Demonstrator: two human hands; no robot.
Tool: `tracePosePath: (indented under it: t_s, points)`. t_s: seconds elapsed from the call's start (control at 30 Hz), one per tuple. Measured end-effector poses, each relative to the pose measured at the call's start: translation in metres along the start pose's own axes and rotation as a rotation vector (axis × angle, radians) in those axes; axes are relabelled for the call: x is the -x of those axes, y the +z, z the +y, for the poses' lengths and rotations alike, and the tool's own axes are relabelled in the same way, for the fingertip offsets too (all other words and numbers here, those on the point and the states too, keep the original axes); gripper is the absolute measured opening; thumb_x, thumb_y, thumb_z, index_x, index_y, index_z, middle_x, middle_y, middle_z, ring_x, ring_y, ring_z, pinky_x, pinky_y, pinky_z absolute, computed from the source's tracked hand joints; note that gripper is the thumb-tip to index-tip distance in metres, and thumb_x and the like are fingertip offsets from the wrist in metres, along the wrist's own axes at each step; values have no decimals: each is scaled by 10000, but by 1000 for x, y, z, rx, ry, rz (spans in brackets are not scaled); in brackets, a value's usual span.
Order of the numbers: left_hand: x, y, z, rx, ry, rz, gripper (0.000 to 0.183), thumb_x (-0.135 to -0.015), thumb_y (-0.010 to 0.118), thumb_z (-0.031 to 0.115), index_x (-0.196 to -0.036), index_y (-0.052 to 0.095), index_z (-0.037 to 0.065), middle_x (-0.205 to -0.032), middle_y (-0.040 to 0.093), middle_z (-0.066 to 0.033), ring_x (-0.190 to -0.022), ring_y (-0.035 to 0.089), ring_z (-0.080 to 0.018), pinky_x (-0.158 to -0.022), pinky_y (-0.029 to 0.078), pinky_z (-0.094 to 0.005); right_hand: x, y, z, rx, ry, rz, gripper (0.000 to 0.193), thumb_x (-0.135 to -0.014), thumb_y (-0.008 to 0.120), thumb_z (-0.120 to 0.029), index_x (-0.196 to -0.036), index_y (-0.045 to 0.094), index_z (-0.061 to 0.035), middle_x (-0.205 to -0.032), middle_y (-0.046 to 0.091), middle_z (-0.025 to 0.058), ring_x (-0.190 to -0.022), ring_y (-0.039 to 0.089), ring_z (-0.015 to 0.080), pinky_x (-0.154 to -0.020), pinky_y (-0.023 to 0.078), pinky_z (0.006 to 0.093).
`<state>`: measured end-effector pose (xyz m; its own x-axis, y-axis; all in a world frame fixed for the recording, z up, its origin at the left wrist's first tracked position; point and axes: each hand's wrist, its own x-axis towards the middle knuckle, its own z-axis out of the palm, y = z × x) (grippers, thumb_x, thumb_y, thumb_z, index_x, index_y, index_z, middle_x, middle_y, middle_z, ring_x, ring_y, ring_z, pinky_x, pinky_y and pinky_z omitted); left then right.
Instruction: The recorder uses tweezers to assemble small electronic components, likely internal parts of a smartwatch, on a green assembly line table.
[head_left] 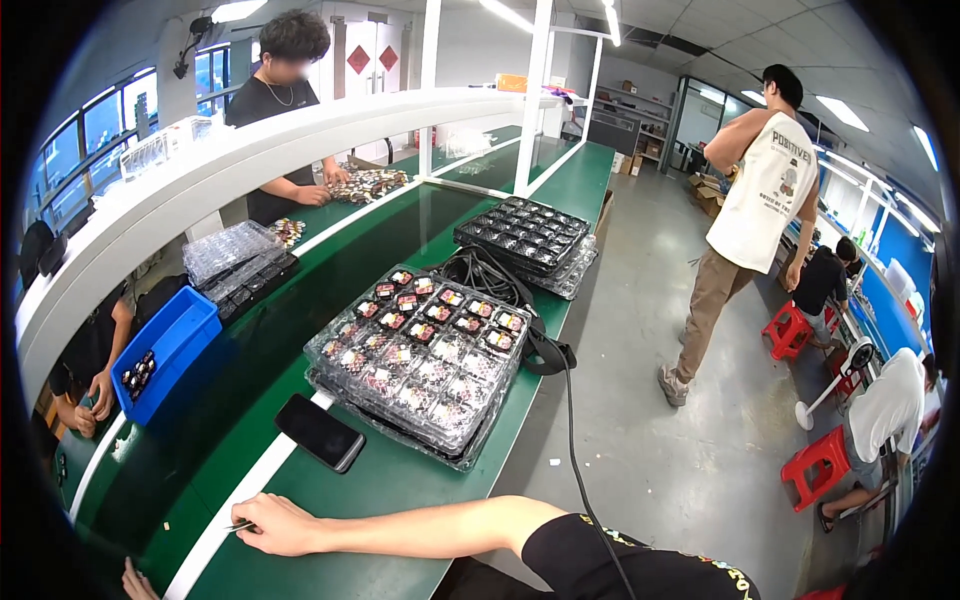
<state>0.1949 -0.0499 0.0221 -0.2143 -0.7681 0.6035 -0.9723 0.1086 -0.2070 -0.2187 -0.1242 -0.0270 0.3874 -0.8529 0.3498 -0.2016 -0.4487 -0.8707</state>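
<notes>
My right hand [278,525] is closed over the white strip along the green bench, its forearm reaching in from the lower right. Between its fingers is a thin, pointed, dark metal tool [240,526], too small to name exactly. At the bottom left edge only part of my left hand [135,580] shows; the rest is cut off. Above my right hand a black smartphone [320,432] lies on the bench. Beyond it sits a stack of clear plastic trays [425,360], whose compartments hold small black parts with red and yellow labels.
A black cable [482,275] lies coiled behind the trays and hangs over the bench edge. Black trays [525,235] are stacked farther back. Across the bench stand a blue bin [165,355] and two people at work. Another person [755,200] stands in the aisle near red stools [815,465].
</notes>
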Motion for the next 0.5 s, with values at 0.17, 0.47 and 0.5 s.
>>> tracePosePath:
  t_s: [0.17,0.47,0.5]
  points:
    - [8,-55,134,457,152,-229,428,-1130,597,19,-1555,627,47,-1452,627,-288,-1282,641,-492,-1075,536,-513,-6,13,-18,-40,-66,29,196,-984,741,-111,-1094,720,51,-909,760,206,-718,715,338,-685,558,459]
    - [1,-57,173,552,281,-229,304,-1021,774,85,-1323,783,51,-1263,736,-186,-1074,705,-409,-948,582,-481,0,1,-17,38,-72,27,185,-995,750,-137,-1082,726,25,-948,771,189,-752,743,342,-685,566,456]
    - [7,-62,169,532,233,-222,327,-1004,816,160,-1316,781,72,-1212,748,-171,-1049,711,-391,-928,582,-470,2,3,-25,58,-43,-19,188,-993,753,-138,-1092,732,20,-949,771,186,-755,746,339,-691,572,453]
